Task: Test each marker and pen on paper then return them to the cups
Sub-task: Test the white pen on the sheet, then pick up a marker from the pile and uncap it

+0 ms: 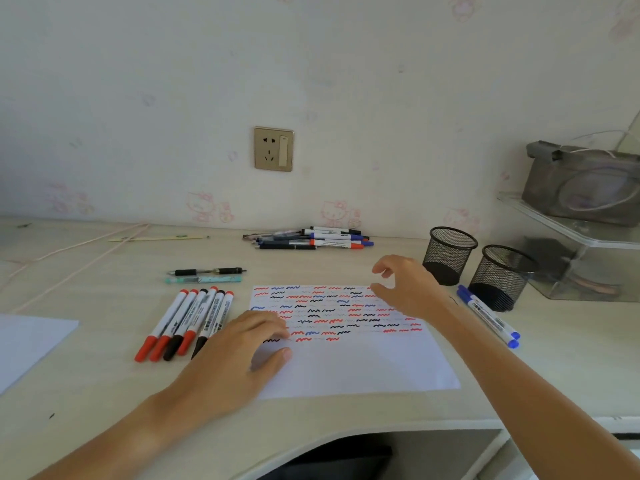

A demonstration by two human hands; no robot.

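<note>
both hands hold nothing: left hand [242, 348] rests flat on the paper [349, 362], right hand [405, 289] hovers loosely open above its far edge. the untested pile of pens [308, 239] lies beyond on the surface, long axes left-right, nearer the right hand; both cups [450, 254] stand empty.

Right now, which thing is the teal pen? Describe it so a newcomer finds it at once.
Start at the scribbled paper mid-desk and look just past its far left corner. Two pens lie there side by side, beyond the row of markers. The teal pen is the nearer one, pale green-blue; its neighbour, the black pen, is dark.
</note>
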